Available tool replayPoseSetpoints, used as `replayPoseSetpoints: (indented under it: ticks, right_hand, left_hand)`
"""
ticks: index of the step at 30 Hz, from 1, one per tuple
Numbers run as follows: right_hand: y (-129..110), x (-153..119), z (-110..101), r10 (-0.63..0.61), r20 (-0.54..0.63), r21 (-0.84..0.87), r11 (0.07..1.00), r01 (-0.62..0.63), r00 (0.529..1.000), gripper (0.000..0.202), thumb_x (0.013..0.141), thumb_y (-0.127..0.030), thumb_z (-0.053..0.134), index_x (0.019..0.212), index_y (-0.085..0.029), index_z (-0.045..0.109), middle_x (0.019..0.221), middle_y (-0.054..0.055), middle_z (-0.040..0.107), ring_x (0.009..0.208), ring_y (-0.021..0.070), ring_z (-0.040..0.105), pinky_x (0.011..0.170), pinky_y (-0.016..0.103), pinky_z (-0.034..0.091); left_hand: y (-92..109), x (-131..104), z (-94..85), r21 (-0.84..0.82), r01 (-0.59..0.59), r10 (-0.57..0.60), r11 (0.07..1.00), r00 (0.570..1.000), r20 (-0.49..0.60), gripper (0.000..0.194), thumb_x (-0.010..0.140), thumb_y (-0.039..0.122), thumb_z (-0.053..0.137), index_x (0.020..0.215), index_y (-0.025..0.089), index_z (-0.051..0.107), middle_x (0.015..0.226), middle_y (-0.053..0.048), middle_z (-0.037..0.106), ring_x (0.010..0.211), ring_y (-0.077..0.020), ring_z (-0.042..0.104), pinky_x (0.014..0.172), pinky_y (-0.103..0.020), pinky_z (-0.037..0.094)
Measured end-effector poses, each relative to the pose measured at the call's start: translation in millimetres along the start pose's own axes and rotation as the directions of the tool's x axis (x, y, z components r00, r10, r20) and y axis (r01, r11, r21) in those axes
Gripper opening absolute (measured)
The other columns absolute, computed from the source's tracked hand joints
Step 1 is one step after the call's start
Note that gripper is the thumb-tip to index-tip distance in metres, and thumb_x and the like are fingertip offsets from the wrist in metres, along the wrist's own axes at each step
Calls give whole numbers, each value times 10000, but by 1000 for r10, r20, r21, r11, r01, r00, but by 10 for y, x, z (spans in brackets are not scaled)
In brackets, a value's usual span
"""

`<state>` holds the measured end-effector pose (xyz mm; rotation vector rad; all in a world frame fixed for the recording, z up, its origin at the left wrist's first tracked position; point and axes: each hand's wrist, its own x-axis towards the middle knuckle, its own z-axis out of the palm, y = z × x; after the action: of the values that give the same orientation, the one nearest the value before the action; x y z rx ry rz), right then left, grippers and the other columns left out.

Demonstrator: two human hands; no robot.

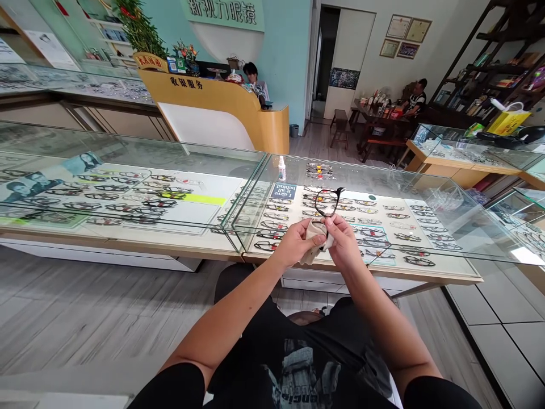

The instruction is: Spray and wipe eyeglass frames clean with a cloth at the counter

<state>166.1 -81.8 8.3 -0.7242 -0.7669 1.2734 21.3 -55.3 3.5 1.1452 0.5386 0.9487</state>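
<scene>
Dark-framed glasses (327, 203) are held up over the glass display counter, one lens standing above my fingers. My left hand (297, 241) is closed on a beige cleaning cloth (314, 234), which is wrapped around the lower part of the glasses. With thumb and fingers, my right hand (341, 238) pinches the frame near its middle, just beside the cloth. The lens under the cloth is mostly hidden. Beyond my hands, a small white spray bottle (281, 169) stands upright on the counter top.
The glass display counter (409, 190) holds rows of eyeglass frames under its top. Another glass case (128, 170) adjoins it on the left. A person (255, 82) sits behind the wooden cashier desk (204, 96). Another person (415, 102) sits at a dark table at the back right.
</scene>
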Motion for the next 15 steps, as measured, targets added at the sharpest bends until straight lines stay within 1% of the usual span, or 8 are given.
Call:
replayPoseSetpoints:
  ticks: [4, 6, 9, 12, 15]
  right_hand:
    - [54, -14, 1, -33, 36, -14, 999, 33, 999, 417, 724, -521, 1011, 763, -242, 703, 852, -10, 735, 691, 126, 588, 642, 244, 498]
    - [61, -16, -8, -36, 54, -25, 999, 37, 998, 411, 744, -523, 999, 775, -243, 699, 834, -14, 724, 683, 125, 575, 637, 243, 493]
    - [43, -18, -16, -16, 60, -37, 999, 18, 998, 427, 748, -544, 987, 779, -245, 683, 811, -10, 715, 643, 132, 540, 568, 249, 453]
    - [-4, -6, -14, -13, 20, -36, 999, 14, 1000, 449, 719, -550, 999, 762, -241, 676, 834, -2, 723, 651, 134, 547, 583, 257, 468]
    - [-68, 39, -20, -14, -40, -26, 1000, 13, 999, 442, 692, -542, 1007, 771, -239, 695, 857, 0, 724, 677, 136, 565, 635, 267, 504]
  left_hand:
    - [-25, 29, 90, 19, -58, 59, 998, 994, -91, 574, 645, 574, 1005, 846, 175, 645, 672, 59, 567, 627, -89, 504, 644, -228, 436]
    - [-35, 26, 102, 65, -85, 93, 994, 988, -124, 581, 705, 653, 945, 807, 175, 631, 650, 57, 532, 613, -88, 464, 619, -230, 409]
    - [-48, 19, 78, 133, -103, 123, 986, 980, -156, 609, 815, 749, 812, 773, 172, 622, 637, 39, 519, 600, -93, 435, 592, -239, 383]
    - [-38, 19, 36, 136, -64, 82, 989, 988, -129, 609, 849, 766, 767, 802, 173, 639, 652, 24, 549, 593, -102, 458, 588, -245, 396]
    - [-3, 22, 6, 125, -37, 46, 991, 996, -71, 563, 857, 727, 788, 870, 172, 692, 736, -4, 629, 668, -126, 556, 660, -254, 467]
